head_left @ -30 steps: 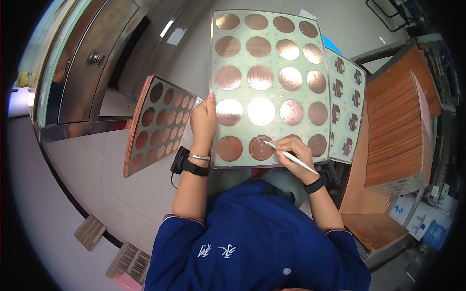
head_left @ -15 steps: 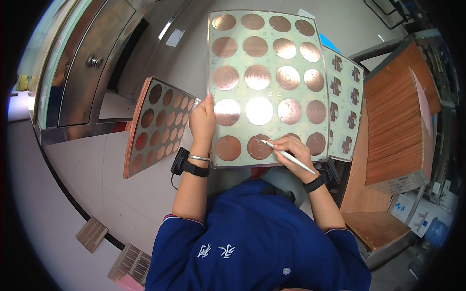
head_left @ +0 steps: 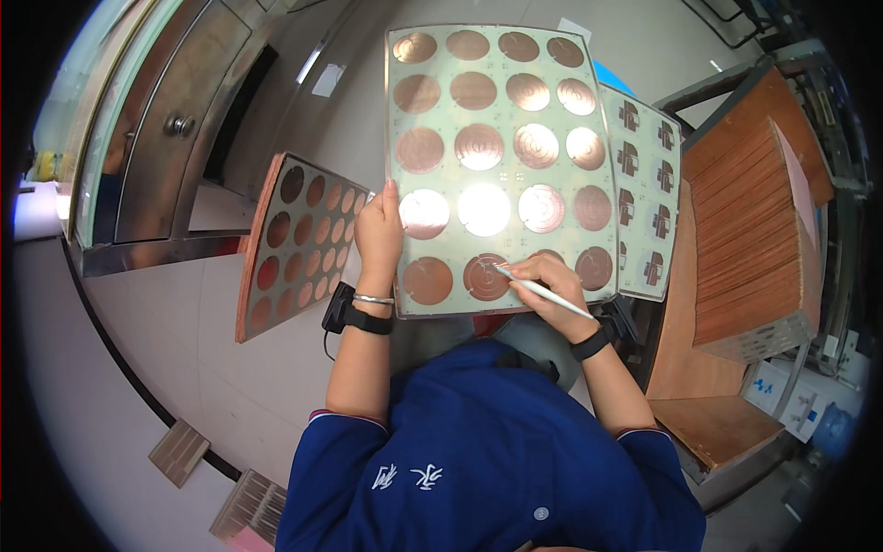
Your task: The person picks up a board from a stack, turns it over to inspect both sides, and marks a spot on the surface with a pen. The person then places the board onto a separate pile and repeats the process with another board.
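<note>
A large pale-green circuit board panel point(head_left: 509, 166) with rows of round copper discs stands tilted before me. My left hand point(head_left: 378, 230) grips its left edge, the thumb on the front face. In my right hand point(head_left: 550, 283) is a slim white pen-shaped tool point(head_left: 557, 300), held like a pencil. Its thin tip meets a copper disc point(head_left: 485, 279) in the lowest row, second from the left. My right fingers partly cover the neighbouring disc. Behind the panel's right edge shows another pale panel point(head_left: 643, 221) with dark angular patterns.
At the left leans a stack of copper-disc panels point(head_left: 302, 248). To the right, a wooden rack point(head_left: 671, 345) holds a thick stack of brown-edged boards point(head_left: 750, 248). A metal cabinet point(head_left: 179, 138) stands at the far left, and small slatted pieces point(head_left: 180, 453) lie lower left.
The panel and both hands appear slightly further left in the picture. The tool's tip stays at the same disc, its shaft lying a little flatter.
</note>
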`<state>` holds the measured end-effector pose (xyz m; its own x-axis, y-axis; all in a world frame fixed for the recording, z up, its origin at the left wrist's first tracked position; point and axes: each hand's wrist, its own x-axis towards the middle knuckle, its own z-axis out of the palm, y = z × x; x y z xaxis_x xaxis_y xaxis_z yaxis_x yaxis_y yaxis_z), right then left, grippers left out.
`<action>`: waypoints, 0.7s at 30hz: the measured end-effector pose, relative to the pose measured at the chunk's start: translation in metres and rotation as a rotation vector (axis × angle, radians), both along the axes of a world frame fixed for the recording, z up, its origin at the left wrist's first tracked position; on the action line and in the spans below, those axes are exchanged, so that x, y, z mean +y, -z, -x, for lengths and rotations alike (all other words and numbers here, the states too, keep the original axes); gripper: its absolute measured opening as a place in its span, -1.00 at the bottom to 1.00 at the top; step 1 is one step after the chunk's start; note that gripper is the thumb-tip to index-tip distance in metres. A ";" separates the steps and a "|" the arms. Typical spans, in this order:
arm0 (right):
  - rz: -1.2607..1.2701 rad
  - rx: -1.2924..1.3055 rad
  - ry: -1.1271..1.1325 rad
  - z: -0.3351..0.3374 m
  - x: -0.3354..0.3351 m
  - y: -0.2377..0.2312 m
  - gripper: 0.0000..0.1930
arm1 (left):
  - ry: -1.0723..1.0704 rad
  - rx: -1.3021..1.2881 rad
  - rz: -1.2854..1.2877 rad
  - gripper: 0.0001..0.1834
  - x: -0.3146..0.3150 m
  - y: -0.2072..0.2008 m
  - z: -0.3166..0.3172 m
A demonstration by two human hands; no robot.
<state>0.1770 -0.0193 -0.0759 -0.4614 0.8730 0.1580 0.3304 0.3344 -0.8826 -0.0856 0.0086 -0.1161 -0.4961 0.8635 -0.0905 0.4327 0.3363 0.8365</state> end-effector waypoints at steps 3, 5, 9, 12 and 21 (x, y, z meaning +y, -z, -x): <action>0.130 0.094 0.091 -0.003 -0.001 -0.002 -0.86 | 0.001 -0.047 0.019 -0.44 0.000 -0.002 0.001; 0.042 0.062 0.038 -0.004 -0.001 -0.003 -0.86 | 0.003 -0.050 0.013 -0.44 0.000 -0.004 0.001; -0.047 0.011 -0.004 -0.004 0.000 -0.002 -0.85 | 0.018 -0.014 -0.037 -0.46 0.000 -0.007 0.000; -0.037 0.010 -0.007 -0.004 0.000 -0.002 -0.84 | 0.014 -0.028 -0.014 -0.46 0.000 -0.009 -0.001; -0.093 0.043 -0.034 -0.003 0.001 -0.002 -0.86 | 0.019 -0.014 -0.026 -0.46 0.000 -0.007 -0.001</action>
